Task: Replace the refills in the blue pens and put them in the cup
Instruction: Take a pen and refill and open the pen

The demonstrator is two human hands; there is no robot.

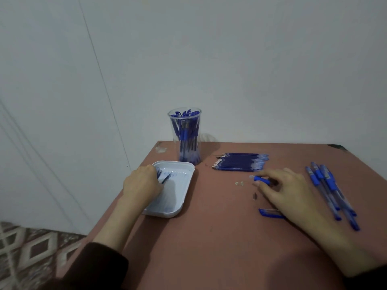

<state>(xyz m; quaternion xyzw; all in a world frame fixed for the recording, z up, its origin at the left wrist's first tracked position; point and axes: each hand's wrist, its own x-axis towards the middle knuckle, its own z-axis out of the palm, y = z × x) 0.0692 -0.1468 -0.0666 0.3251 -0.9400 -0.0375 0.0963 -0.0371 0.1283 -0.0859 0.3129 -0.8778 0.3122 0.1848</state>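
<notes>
From the head view, the step in hand looks like the swap itself: an old refill is going out and a new one is not yet in. The left hand [142,185] reaches into the white rectangular plastic tray [187,189], its fingers [154,174] curled downward. A thin dark used refill [166,178] lies just at their tips, but blur hides whether it is pinched or already let go. The right hand [289,189] rests low on the reddish-brown bench [209,237], thumb and forefinger pinching a clear pen barrel with a blue grip [261,179]. A blue pen cap [270,213] lies beside the heel of that hand, and a small dark tip piece [254,196] sits between cap and barrel. The flat row of new blue refills [240,162] lies just beyond the right hand. The next move probably calls for the left hand to cross over, lift one refill off the row without scattering the rest, and thread it into the barrel. The tall clear plastic cup [186,137], already crowded with blue pens, stands near the far edge, just behind the tray. A loose bunch of blue pens [330,191] waits at the right. The tray sits close to the bench's left edge, above the patterned floor [31,248], so a nudge could tip it off. The near middle of the bench gives room to work.
</notes>
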